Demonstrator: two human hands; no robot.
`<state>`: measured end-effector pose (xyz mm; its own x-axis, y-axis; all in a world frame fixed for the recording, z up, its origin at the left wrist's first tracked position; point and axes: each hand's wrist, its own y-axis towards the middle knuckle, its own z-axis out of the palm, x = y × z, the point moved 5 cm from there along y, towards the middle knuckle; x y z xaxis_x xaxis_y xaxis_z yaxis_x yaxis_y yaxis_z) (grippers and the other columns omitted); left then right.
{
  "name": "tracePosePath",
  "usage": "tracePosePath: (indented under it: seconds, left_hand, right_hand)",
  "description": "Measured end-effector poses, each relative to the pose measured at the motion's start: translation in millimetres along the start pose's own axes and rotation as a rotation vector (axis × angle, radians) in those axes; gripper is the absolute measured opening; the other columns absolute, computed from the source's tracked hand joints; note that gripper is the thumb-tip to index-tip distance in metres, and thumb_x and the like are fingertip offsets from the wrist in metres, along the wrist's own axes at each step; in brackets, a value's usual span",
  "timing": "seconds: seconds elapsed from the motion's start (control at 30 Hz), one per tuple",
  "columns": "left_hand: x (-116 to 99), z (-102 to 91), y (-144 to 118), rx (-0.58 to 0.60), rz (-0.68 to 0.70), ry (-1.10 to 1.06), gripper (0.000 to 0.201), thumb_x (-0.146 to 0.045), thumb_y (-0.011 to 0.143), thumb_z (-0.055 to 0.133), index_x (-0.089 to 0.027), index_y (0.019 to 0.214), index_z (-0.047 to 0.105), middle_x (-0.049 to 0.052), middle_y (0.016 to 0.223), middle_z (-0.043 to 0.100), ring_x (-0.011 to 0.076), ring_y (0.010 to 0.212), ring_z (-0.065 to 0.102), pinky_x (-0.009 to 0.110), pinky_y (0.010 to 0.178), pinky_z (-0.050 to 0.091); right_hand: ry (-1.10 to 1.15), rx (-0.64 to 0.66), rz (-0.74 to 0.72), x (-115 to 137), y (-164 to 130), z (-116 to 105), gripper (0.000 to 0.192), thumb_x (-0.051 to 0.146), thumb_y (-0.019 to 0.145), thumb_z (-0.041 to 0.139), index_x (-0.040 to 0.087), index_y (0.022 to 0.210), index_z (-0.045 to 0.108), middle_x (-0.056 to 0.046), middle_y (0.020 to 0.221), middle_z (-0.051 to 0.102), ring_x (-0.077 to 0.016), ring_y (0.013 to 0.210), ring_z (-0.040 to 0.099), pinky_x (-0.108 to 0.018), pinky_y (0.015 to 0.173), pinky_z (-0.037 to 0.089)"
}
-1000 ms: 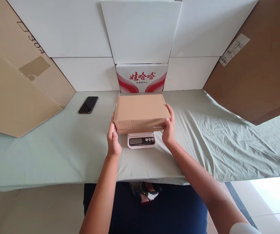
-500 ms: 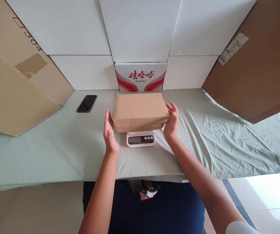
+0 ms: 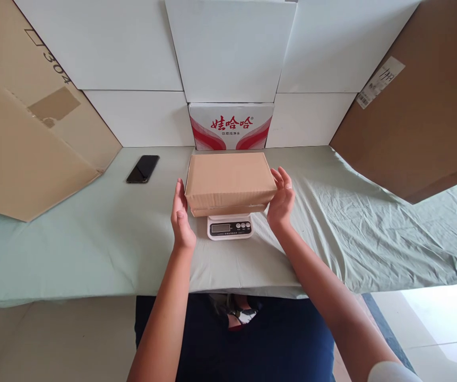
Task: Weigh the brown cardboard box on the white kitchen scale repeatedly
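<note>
A closed brown cardboard box [image 3: 230, 178] rests on a small white kitchen scale [image 3: 231, 235], covering most of its platform. The scale's front panel shows a grey display and several round buttons; no reading can be made out. Beside the box's left end is my left hand [image 3: 182, 220], open, palm facing the cardboard and fingers stretched forward. My right hand [image 3: 282, 201] is open at the right end, its fingers loosely spread along the front right corner. Whether either palm presses on the box is hard to see.
A black smartphone [image 3: 143, 169] lies to the left on the green cloth [image 3: 72, 244] over the table. White panels and a red-and-white printed carton [image 3: 231, 127] stand behind. Large cardboard sheets lean in at the left [image 3: 33, 148] and right [image 3: 415, 122].
The box, scale and both hands keep their places relative to each other. Only the camera view has shifted slightly.
</note>
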<state>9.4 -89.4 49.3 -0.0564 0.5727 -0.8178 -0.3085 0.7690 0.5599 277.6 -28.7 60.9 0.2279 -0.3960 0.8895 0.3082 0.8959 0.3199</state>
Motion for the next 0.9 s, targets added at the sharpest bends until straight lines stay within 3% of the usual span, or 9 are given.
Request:
tracePosePath:
  seconds: [0.27,0.9]
  left_hand:
    - [-1.0,1.5,-0.2,0.036,0.024,-0.020,0.077,-0.074,0.096,0.036,-0.031,0.159,0.042,0.004,0.173,0.032,0.0294,0.162,0.024,0.042,0.129,0.029]
    - [-0.7,3.9,-1.3,0.052,-0.018,-0.017,0.081,-0.078,0.093,0.038,-0.031,0.159,0.042,0.005,0.172,0.034,0.0303,0.161,0.027,0.041,0.127,0.032]
  right_hand:
    - [0.106,0.006,0.017,5.3,-3.7,5.9,0.061,0.068,0.081,0.053,0.032,0.130,0.058,-0.005,0.147,0.061,-0.0350,0.146,0.050,-0.060,0.125,0.036]
    - [0.077,0.056,-0.009,2.7,-5.2,7.3,0.059,0.067,0.085,0.051,0.031,0.131,0.060,-0.005,0.146,0.062,-0.0345,0.142,0.054,-0.061,0.121,0.041]
